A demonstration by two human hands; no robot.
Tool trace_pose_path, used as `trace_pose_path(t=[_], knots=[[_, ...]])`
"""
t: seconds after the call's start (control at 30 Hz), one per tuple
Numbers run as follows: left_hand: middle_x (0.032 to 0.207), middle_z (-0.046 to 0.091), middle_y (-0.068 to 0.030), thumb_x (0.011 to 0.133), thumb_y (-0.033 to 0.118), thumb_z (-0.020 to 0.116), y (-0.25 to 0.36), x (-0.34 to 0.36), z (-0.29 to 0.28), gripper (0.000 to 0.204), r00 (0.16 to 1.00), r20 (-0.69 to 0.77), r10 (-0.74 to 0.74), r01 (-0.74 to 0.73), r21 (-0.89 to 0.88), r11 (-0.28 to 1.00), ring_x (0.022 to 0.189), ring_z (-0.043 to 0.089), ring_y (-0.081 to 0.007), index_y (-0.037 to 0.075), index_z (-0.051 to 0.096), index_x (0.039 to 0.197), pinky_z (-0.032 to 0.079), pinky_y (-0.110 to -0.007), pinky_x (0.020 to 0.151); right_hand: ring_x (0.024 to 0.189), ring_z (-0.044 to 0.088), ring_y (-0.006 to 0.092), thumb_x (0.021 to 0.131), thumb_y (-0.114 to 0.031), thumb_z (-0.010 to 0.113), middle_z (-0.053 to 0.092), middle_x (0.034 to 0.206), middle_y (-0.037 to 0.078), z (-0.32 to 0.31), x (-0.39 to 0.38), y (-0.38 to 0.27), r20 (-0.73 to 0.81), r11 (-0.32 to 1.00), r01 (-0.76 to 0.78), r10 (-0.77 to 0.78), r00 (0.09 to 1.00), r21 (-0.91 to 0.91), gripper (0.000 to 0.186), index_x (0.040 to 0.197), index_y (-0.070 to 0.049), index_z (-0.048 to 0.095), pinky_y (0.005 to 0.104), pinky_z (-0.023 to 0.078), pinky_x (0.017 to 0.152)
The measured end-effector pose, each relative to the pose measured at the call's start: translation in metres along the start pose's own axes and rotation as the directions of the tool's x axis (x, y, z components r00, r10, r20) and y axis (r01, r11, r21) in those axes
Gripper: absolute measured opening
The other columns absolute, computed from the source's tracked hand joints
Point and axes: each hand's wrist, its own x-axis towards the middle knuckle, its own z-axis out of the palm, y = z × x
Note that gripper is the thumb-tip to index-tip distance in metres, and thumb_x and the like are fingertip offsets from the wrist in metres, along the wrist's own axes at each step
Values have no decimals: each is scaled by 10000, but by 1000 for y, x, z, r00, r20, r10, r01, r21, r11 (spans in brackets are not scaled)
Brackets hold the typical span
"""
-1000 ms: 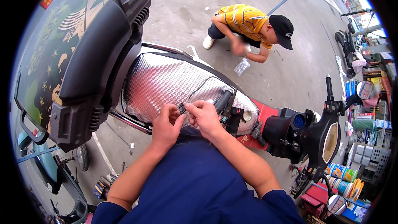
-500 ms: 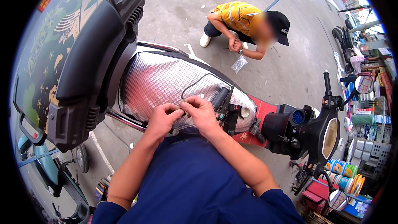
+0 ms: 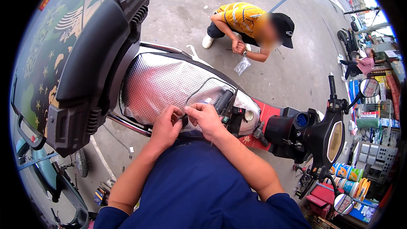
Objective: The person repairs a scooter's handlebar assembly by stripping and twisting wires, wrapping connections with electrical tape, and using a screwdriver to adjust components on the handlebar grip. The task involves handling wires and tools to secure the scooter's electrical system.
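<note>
Both my hands meet over the near edge of a scooter seat with a silver quilted cover (image 3: pixel 157 76). A thin dark cable (image 3: pixel 197 87) loops across the cover down to my right hand (image 3: pixel 204 119), whose thumb and forefinger pinch at its end. Against it, my left hand (image 3: pixel 167 128) has its fingers closed around a small black piece (image 3: pixel 184 121); its kind is mostly hidden. To the right of my hands lie a black cylinder (image 3: pixel 224 101), a dark pointed tool (image 3: pixel 232 104) and a roll of tape (image 3: pixel 249 115).
A large black-and-camouflage box (image 3: pixel 91 63) stands at the scooter's rear. Handlebars (image 3: pixel 333 114) with mirrors rise on the right. Beyond the seat a person in yellow (image 3: pixel 243 19) crouches, holding a clear bag (image 3: pixel 242 65). Crowded goods and red boxes (image 3: pixel 321 197) line the right.
The small black piece now shows between my hands, and my left fingers have curled more. The view has shifted slightly. The crouching person has hardly moved.
</note>
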Motion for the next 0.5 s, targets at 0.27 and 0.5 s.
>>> trace_pose_path(t=[0.27,0.5], knots=[[876,631,-144,778,-25,645,2,0,0,233,833,-23,553,-484,456,747,738,638,-285,10,612,1006,511,-332,632,546,449,72,890,-165,664,529,607,0,1,0,-1,-60,1000,-9,8,998,-6,259,685,-17,606,246,341,505],[652,600,-27,940,165,588,6,3,5,182,953,-14,-303,276,-378,884,468,491,-75,45,607,806,353,-217,420,568,469,77,916,-180,649,568,685,12,3,-2,7,-40,995,97,-96,995,18,215,799,-1,622,236,383,533]])
